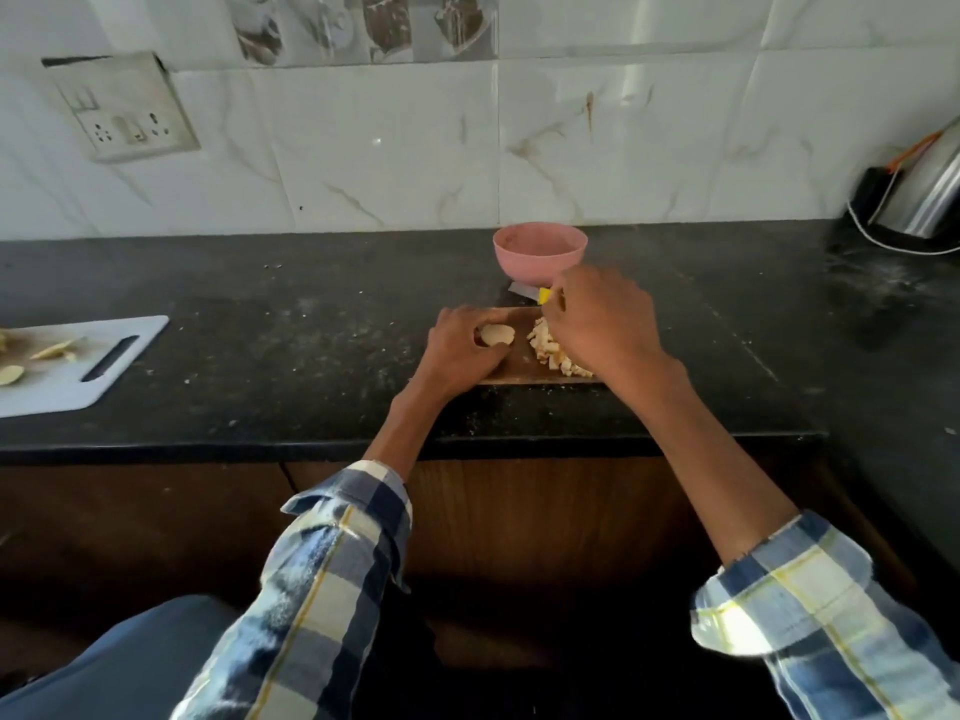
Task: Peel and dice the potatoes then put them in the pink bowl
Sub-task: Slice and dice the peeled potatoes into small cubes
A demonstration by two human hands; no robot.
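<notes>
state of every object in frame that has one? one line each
pink bowl: upright, looks empty
potato piece: peeled, uncut, held on the wooden board
diced potato: piled on wooden board, not in bowl
knife: gripped, blade pointing left
left hand: holds potato piece
right hand: grips knife
white board: flat, peels on it
kettle: on its base

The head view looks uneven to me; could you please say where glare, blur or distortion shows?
Head view: glare burns out the right sleeve cuff; reflections streak the wall tiles; wide-angle distortion bows the counter edge; the left sleeve is blurred.
</notes>
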